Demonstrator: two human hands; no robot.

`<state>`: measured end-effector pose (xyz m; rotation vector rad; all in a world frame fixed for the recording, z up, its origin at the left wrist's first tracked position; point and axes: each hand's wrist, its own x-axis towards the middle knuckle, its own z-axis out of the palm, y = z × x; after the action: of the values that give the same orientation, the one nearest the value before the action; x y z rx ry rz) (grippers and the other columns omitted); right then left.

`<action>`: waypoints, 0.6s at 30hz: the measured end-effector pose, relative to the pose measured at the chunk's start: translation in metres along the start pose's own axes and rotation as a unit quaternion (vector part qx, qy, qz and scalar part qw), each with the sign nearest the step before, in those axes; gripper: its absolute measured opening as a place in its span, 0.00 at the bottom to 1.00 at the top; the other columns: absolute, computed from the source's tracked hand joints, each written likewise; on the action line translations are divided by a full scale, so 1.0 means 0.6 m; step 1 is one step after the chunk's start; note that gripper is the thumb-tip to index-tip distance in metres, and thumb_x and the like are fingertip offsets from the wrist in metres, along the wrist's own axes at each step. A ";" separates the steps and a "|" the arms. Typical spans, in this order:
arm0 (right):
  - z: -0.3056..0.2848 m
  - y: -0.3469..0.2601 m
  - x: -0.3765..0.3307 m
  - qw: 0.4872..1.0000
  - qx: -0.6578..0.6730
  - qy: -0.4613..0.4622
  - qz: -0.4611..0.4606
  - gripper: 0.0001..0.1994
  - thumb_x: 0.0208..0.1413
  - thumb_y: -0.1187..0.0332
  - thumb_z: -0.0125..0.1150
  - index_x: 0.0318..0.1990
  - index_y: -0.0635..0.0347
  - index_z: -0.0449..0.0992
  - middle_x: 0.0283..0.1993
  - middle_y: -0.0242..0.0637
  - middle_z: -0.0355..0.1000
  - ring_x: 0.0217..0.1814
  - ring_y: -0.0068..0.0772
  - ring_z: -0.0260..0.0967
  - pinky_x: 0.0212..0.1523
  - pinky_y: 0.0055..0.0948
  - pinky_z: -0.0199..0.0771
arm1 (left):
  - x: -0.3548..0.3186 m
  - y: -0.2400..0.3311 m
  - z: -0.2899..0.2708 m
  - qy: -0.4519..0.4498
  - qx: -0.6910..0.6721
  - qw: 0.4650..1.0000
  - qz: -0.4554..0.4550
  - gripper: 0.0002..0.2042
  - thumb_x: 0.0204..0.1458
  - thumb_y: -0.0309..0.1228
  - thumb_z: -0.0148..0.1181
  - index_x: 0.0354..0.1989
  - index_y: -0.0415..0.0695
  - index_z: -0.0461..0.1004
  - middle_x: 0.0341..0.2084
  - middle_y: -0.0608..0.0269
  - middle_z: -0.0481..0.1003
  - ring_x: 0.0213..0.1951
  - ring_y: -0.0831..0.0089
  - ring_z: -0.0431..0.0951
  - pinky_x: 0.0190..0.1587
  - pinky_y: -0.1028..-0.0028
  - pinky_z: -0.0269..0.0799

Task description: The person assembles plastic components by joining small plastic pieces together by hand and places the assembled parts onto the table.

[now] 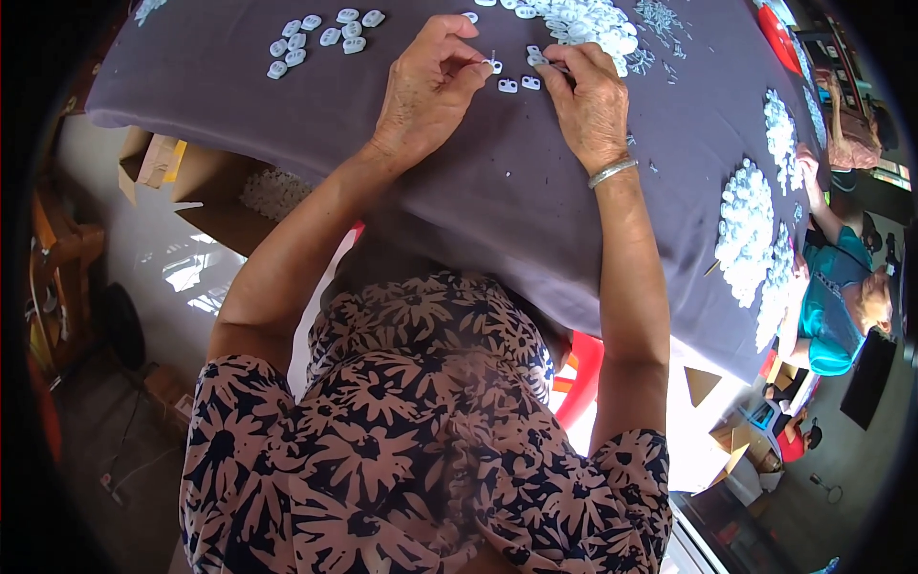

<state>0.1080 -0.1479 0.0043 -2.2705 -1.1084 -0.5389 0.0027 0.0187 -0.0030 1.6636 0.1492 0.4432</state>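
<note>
Pinching a small white pc [496,67] btwn thumb & index tip, the L hand [427,84] has its grip closed down on it; a thin pin-like bit [493,55] sticks up from the pc. Can't tell if that pc touches the bench [516,244] or is just above it. R hand [593,107] is opp., thumb & index tips close together at a 2nd white pc [534,55]; can't tell if its grip has hold of it or only touches it. Btwn the hands, a bit nearer the body, a pair of white pcs [530,83] lies side by side on the bench's dark cloth.

Just past R hand, far side: big heap of white pcs [602,27], w/ tiny greyish bits [658,17] strewn to its right. Off L, well apart from L hand, two loose groups: one cluster [296,43], another cluster [352,31] beside it. R end of bench: tall pile [746,230] of same-looking white pcs, smaller pile [779,134] beyond.

R wrist has a silver bangle [612,172]; person wears a dark top [373,450] w/ pale flower pattern. Below bench, L side: open cardboard box [215,187] w/ more white stuff [274,193] inside. Far R: co-worker [832,297] in teal, arm by the piles; farther back, someone in red [792,443].
</note>
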 end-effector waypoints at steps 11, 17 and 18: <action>-0.021 -0.003 -0.003 0.997 0.074 0.013 0.019 0.09 0.46 0.78 0.63 0.37 0.58 0.78 0.34 0.31 0.73 0.35 0.29 0.70 0.38 0.27 0.72 | 0.003 -0.007 0.003 0.023 0.021 0.999 0.027 0.13 0.50 0.24 0.60 0.43 0.39 0.68 0.30 0.66 0.75 0.28 0.79 0.75 0.36 0.77 0.72; -0.009 -0.016 -0.002 0.995 0.103 -0.006 0.007 0.09 0.47 0.77 0.63 0.37 0.58 0.78 0.35 0.31 0.73 0.37 0.30 0.68 0.38 0.28 0.71 | 0.003 -0.013 0.005 0.040 0.028 0.997 0.056 0.08 0.49 0.24 0.60 0.37 0.37 0.71 0.39 0.64 0.74 0.29 0.77 0.76 0.36 0.76 0.72; -0.005 -0.018 0.000 0.998 0.065 -0.009 -0.021 0.09 0.47 0.76 0.63 0.37 0.57 0.78 0.35 0.31 0.73 0.37 0.32 0.68 0.39 0.29 0.70 | 0.003 -0.008 0.004 0.029 0.023 0.999 0.029 0.06 0.49 0.24 0.60 0.34 0.36 0.72 0.43 0.64 0.73 0.30 0.77 0.76 0.36 0.76 0.72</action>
<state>0.0990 -0.1445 0.0096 -2.1494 -1.1681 -0.4497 0.0060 0.0178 -0.0074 1.7044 0.1550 0.5360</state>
